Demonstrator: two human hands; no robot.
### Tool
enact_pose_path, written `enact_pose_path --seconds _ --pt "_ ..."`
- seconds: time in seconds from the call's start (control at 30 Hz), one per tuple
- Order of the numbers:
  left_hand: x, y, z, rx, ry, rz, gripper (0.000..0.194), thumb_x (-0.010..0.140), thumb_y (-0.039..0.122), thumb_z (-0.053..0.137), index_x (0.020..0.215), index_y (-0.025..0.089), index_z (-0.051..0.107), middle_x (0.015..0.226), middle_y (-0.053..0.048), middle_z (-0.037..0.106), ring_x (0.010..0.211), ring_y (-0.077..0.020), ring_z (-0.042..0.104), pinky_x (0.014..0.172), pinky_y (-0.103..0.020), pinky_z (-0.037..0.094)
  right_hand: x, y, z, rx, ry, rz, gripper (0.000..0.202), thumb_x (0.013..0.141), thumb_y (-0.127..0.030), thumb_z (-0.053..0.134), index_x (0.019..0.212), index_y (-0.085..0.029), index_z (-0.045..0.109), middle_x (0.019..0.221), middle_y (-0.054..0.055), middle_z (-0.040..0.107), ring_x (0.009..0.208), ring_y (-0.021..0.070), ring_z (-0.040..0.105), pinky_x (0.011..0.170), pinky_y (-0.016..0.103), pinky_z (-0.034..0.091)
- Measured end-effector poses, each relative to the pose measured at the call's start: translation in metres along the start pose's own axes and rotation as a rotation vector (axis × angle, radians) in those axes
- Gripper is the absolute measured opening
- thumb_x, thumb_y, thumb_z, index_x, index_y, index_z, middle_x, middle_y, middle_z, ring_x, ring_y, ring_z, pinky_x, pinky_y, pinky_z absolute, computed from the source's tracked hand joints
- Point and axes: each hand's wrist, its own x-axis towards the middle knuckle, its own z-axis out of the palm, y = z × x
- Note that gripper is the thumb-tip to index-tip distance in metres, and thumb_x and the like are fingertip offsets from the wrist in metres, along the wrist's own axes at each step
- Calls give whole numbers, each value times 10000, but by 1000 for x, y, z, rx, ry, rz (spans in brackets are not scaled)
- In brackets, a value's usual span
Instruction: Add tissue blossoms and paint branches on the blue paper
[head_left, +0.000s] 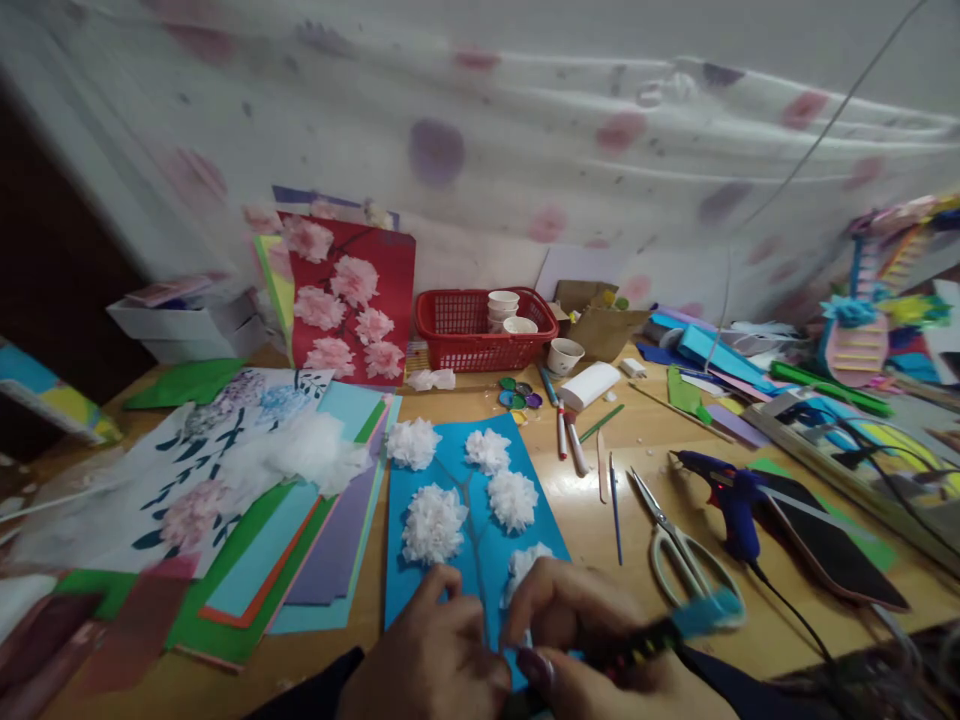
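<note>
A blue sheet [450, 440] lies before me with a drawn stem and white paper flowers, such as the one at its left [433, 525]. My left hand [431, 650] is closed over its lower part; its fingertips meet my right hand and what they hold, if anything, is hidden. My right hand [592, 630] is closed around a dark marker with a light blue end [705, 615], which points right. Its thumb and finger are pinched by a small white bit. Another white flower [525, 570] is partly covered by my right hand.
Scissors [679, 550], a glue gun [731, 495] and a phone [825, 540] lie to the right. Behind stand a red basket [487, 350] with paper cups and a red card [352, 300] with pink flowers. Coloured paper [330, 560] and a blurred hand [49, 650] are at left.
</note>
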Motion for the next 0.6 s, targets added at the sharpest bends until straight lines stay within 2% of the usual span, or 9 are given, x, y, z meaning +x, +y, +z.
enact_pose_path --seconds 0.1,0.17,0.23,0.27,0.33,0.4,0.5,0.53,0.6 --pt "-10 -12 -1 -61 -26 44 331 930 345 451 638 258 579 622 5 583 645 -164 522 715 -316 448 1 1 -7 225 28 -42 366 815 -556 618 962 -230 545 561 -75 359 452 54 265 429 192 206" --pt "-14 -23 -15 -128 -6 46 388 933 372 441 572 263 537 542 26 534 570 -156 485 680 -296 450 5 -7 -26 330 189 -169 265 856 -510 582 889 -256 517 553 -71 380 406 52 244 390 193 196" --pt "-14 -37 -37 -121 53 -110 388 925 418 435 577 270 521 568 28 559 568 -165 491 634 -289 448 15 -19 -50 309 455 -335 140 871 -391 598 939 -290 529 537 -80 389 369 55 220 349 189 165" --pt "-12 -47 -48 -87 82 -259 367 925 415 424 603 270 523 614 22 585 612 -172 518 630 -289 447 24 -24 -61 271 510 -395 143 853 -353 632 954 -300 546 518 -86 376 376 65 269 366 191 231" --pt "-4 -71 -64 -60 140 -372 375 961 334 320 644 246 500 672 4 592 685 -173 548 653 -288 448 49 -29 -73 128 443 -388 124 835 -351 663 839 -254 587 586 -39 506 515 102 487 454 201 370" --pt "7 -98 -68 -20 177 -459 315 946 333 313 745 229 532 744 -17 613 751 -187 574 726 -319 461 81 -25 -74 -17 332 -394 174 799 -373 703 806 -215 630 718 3 619 646 123 571 593 240 458" --pt "16 -131 -54 61 250 -543 306 929 334 275 855 190 535 840 -77 625 854 -227 591 801 -377 467 130 -7 -60 -105 231 -318 407 891 -504 531 704 -166 659 596 11 590 600 128 565 603 258 445" --pt "16 -138 -47 86 247 -545 302 928 329 277 930 172 535 909 -97 630 921 -240 590 849 -405 456 144 0 -55 -135 270 -285 480 881 -524 535 581 -158 617 513 -3 536 504 104 506 531 242 400" --pt "12 -144 -36 142 225 -539 319 914 371 362 1097 140 484 1037 -131 617 1016 -264 579 920 -462 423 169 12 -47 -164 242 -201 516 856 -554 550 531 -154 585 457 -25 474 437 83 436 466 227 331"
